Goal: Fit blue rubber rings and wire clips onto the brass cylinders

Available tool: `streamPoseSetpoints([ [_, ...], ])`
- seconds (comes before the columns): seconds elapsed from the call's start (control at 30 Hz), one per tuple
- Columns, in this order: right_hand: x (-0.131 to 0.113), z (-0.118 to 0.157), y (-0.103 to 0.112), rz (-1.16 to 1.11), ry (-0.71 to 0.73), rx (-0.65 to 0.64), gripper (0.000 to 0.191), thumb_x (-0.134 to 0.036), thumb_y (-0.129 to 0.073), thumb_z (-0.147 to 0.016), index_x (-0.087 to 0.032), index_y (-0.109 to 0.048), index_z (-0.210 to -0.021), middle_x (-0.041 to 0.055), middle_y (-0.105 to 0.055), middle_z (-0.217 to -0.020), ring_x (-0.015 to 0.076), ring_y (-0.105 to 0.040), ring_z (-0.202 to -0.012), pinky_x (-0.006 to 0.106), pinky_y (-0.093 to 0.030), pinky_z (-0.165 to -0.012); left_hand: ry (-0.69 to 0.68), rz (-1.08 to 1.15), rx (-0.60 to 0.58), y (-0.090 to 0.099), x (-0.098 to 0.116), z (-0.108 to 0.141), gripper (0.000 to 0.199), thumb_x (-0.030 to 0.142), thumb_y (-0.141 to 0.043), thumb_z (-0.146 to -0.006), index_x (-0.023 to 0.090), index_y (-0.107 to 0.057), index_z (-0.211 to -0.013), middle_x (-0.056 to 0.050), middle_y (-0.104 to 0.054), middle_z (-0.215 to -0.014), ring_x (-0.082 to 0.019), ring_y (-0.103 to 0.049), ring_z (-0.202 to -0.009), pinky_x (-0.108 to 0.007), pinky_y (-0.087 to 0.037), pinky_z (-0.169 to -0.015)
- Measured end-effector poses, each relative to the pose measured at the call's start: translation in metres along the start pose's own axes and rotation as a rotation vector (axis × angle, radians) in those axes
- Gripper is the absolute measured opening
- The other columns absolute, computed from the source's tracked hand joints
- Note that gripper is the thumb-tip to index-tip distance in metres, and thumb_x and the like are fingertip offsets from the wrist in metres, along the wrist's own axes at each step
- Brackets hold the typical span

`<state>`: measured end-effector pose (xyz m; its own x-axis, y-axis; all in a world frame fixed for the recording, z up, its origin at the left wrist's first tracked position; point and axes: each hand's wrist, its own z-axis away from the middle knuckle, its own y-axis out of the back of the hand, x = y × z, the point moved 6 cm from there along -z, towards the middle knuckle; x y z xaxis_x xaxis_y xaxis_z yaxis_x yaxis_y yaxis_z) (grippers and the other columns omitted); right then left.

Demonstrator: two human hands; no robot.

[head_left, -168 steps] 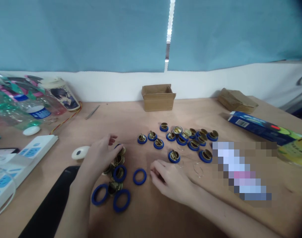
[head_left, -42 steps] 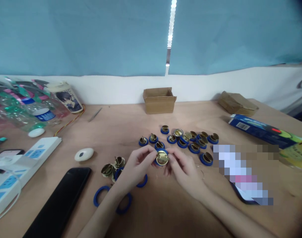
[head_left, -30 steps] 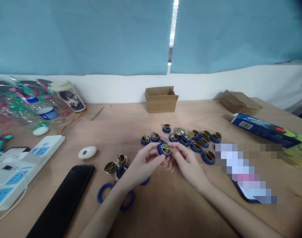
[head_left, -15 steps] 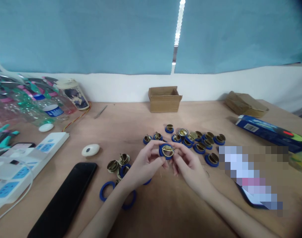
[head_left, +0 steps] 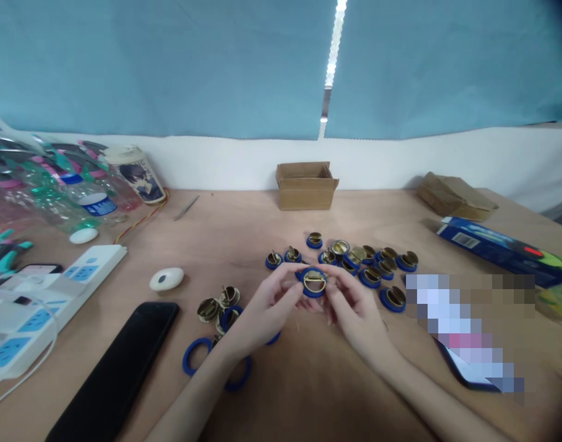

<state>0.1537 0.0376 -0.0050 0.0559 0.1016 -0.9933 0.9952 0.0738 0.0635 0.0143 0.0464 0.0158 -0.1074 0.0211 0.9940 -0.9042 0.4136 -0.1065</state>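
Note:
Between my hands is a round pin-back badge (head_left: 314, 282) with a blue ring around its gold back, pin side facing me. My left hand (head_left: 274, 304) grips its left edge with thumb and fingers. From the other side, my right hand (head_left: 349, 301) pinches the right edge. Beyond my hands lie several similar badges with blue rings (head_left: 370, 277), pin backs up. Left of my left forearm, several gold-backed badges (head_left: 209, 310) lie among loose blue rings (head_left: 196, 356), partly covered by that arm.
An open cardboard box (head_left: 306, 193) stands at the back. To the left are a black phone (head_left: 119, 368), a white oval device (head_left: 167, 279), a power strip (head_left: 54, 313) and plastic bottles (head_left: 87, 196). To the right lie a blue box (head_left: 506, 248) and a lit phone (head_left: 465, 368).
The badge has turned slightly, showing more of its back, and shifted a little right between my fingers. My left thumb has moved back from its face toward the edge.

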Motion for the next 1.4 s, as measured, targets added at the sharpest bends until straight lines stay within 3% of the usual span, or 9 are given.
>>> streamPoseSetpoints([
  [0.2, 0.000, -0.003, 0.000, -0.091, -0.027, -0.014, 0.027, -0.040, -0.053, -0.094, -0.024, -0.061, -0.113, -0.0037, -0.052, -0.062, 0.0119, -0.047, -0.047, 0.025, -0.040, -0.044, -0.012, 0.003, -0.004, -0.002, -0.004, 0.001, 0.031, 0.027, -0.054, -0.095, 0.014, -0.053, -0.123, -0.005, -0.073, -0.080, -0.016, -0.069, -0.075, -0.031, -0.053, -0.076],
  [0.33, 0.005, -0.008, -0.001, -0.231, -0.137, -0.001, 0.032, -0.044, -0.060, -0.087, -0.022, -0.061, -0.111, -0.0034, -0.056, -0.065, 0.0113, -0.048, -0.047, 0.024, -0.044, -0.043, -0.022, -0.023, -0.006, -0.003, -0.005, 0.000, 0.032, 0.030, -0.055, -0.095, 0.015, -0.051, -0.123, -0.006, -0.074, -0.083, -0.018, -0.071, -0.079, -0.032, -0.054, -0.077],
  [0.53, 0.025, -0.011, -0.004, -0.431, -0.312, -0.018, 0.029, -0.043, -0.072, -0.078, -0.019, -0.064, -0.092, -0.0043, -0.059, -0.059, 0.0103, -0.054, -0.046, 0.021, -0.043, -0.043, 0.035, -0.094, 0.015, 0.001, -0.013, -0.001, 0.038, 0.030, -0.055, -0.094, 0.012, -0.049, -0.127, -0.008, -0.076, -0.085, -0.020, -0.074, -0.083, -0.035, -0.054, -0.084],
  [0.73, 0.021, -0.010, -0.006, -0.488, -0.369, -0.073, 0.033, -0.045, -0.077, -0.076, -0.017, -0.063, -0.083, -0.0026, -0.061, -0.067, 0.0082, -0.054, -0.049, 0.020, -0.042, -0.046, 0.000, -0.077, 0.046, 0.004, -0.011, -0.003, 0.037, 0.028, -0.056, -0.094, 0.013, -0.051, -0.128, -0.009, -0.075, -0.096, -0.019, -0.072, -0.084, -0.035, -0.055, -0.084],
  [0.87, 0.010, -0.008, -0.008, -0.477, -0.321, -0.143, 0.031, -0.045, -0.073, -0.083, -0.017, -0.059, -0.081, -0.0060, -0.055, -0.062, 0.0053, -0.048, -0.047, 0.017, -0.039, -0.046, -0.054, -0.064, 0.046, 0.003, -0.004, -0.003, 0.036, 0.023, -0.055, -0.093, 0.016, -0.053, -0.128, -0.009, -0.073, -0.106, -0.018, -0.072, -0.087, -0.033, -0.055, -0.085],
  [1.03, 0.007, -0.005, -0.013, -0.575, -0.318, -0.239, 0.027, -0.043, -0.070, -0.087, -0.020, -0.058, -0.091, -0.0069, -0.057, -0.061, 0.0051, -0.050, -0.044, 0.016, -0.041, -0.044, -0.109, -0.077, 0.001, 0.002, -0.009, -0.003, 0.033, 0.021, -0.055, -0.095, 0.020, -0.050, -0.128, -0.004, -0.071, -0.092, -0.017, -0.068, -0.089, -0.030, -0.051, -0.086],
  [1.2, 0.006, -0.004, -0.013, -0.584, -0.328, -0.218, 0.032, -0.042, -0.076, -0.082, -0.019, -0.058, -0.094, -0.0053, -0.061, -0.067, 0.0060, -0.055, -0.049, 0.015, -0.044, -0.045, -0.190, 0.021, -0.029, 0.004, -0.020, -0.005, 0.022, 0.025, -0.053, -0.098, 0.023, -0.046, -0.119, -0.001, -0.068, -0.083, -0.014, -0.065, -0.075, -0.030, -0.051, -0.076],
  [1.4, -0.002, -0.006, -0.009, -0.523, -0.271, -0.181, 0.030, -0.046, -0.073, -0.083, -0.020, -0.056, -0.087, -0.0043, -0.060, -0.064, 0.0092, -0.058, -0.054, 0.018, -0.045, -0.048, -0.172, -0.067, 0.138, 0.012, -0.016, -0.008, 0.015, 0.028, -0.056, -0.096, 0.020, -0.052, -0.108, -0.001, -0.067, -0.083, -0.013, -0.061, -0.074, -0.024, -0.048, -0.069],
])
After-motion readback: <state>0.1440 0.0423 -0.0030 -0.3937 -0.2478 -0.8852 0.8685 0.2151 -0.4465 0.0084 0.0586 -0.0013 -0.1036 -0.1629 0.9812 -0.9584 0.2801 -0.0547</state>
